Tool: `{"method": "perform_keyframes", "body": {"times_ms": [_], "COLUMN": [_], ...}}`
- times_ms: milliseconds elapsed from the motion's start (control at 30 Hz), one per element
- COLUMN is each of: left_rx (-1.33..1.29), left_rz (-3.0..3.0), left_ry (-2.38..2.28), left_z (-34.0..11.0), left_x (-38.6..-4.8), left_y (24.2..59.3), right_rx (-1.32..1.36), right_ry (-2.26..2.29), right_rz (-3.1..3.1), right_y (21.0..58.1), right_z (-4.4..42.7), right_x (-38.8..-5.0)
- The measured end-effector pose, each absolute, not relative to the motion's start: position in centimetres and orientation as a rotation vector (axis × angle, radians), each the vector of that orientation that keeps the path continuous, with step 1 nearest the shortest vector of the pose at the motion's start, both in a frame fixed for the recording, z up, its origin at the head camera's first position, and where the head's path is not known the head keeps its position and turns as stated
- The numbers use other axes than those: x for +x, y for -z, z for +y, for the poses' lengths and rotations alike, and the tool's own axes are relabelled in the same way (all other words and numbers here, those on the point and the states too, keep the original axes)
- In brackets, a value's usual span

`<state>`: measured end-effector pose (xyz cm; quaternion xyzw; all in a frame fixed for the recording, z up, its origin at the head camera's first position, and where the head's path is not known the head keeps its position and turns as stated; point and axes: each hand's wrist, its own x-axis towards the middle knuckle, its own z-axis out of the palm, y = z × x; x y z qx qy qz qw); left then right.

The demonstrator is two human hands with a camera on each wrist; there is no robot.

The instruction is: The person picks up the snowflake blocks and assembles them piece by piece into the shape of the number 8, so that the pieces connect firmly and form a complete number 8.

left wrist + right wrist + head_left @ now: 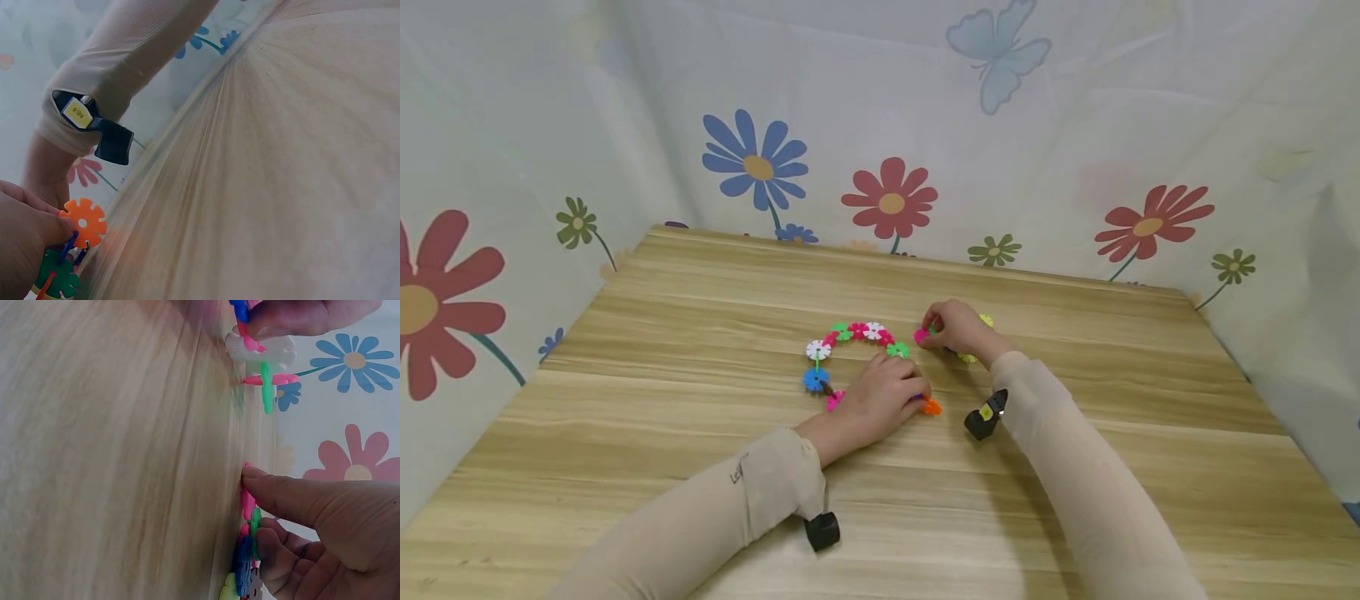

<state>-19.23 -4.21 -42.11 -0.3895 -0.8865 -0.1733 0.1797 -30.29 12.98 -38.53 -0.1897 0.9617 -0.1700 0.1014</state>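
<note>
A curved chain of interlocking plastic snowflake discs (818,350) lies on the table in white, green, pink and blue. My left hand (880,396) covers its near right part and grips it. The left wrist view shows the thumb and fingers beside an orange disc (87,223), with a blue and a green disc (57,275) below. Farther right, my right hand (958,327) pinches a pink disc (248,497) at the left end of a second chain. Green, blue and yellow discs (986,320) of that chain are partly hidden behind the hand.
Both chains lie on a wood-grain table (700,300). A white cloth backdrop (850,75) with printed flowers stands behind and at the sides. A black wrist camera (822,531) hangs below the left sleeve, another black camera (982,422) beside the right sleeve.
</note>
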Motion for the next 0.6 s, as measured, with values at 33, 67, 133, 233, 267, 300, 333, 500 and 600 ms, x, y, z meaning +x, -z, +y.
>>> {"method": "perform_keyframes", "body": {"times_ms": [33, 67, 133, 233, 267, 300, 333, 500, 600], "left_rx": [-1.101, -1.102, -1.102, -1.1, -1.099, -1.097, -1.096, -1.097, -1.097], "left_rz": [-2.508, -2.51, -2.514, -2.512, -2.51, -2.509, -2.508, -2.498, -2.496], "left_ry": [0.492, 0.493, 0.495, 0.494, 0.494, 0.493, 0.492, 0.488, 0.482], "left_z": [-4.2, -4.2, -4.2, -4.2, -4.2, -4.3, -4.3, -4.3, -4.3], "left_x": [-19.2, -19.2, -19.2, -19.1, -19.1, -19.1, -19.2, -19.3, -19.4], "left_y": [42.1, 42.1, 42.1, 42.0, 42.1, 42.1, 42.1, 42.3, 42.4], "right_rx": [-0.561, -0.558, -0.544, -0.53, -0.529, -0.532, -0.535, -0.529, -0.5], "right_ry": [0.499, 0.496, 0.502, 0.537, 0.551, 0.567, 0.58, 0.68, 0.816], "right_rz": [2.838, 2.835, 2.832, 2.834, 2.836, 2.837, 2.839, 2.812, 2.771], "right_y": [38.5, 38.5, 38.5, 38.4, 38.3, 38.2, 38.2, 38.2, 38.0], "right_z": [13.0, 13.0, 13.0, 13.1, 13.1, 13.1, 13.2, 13.6, 13.9], "right_x": [-30.3, -30.2, -30.2, -29.9, -29.9, -29.8, -29.7, -29.4, -28.9]}}
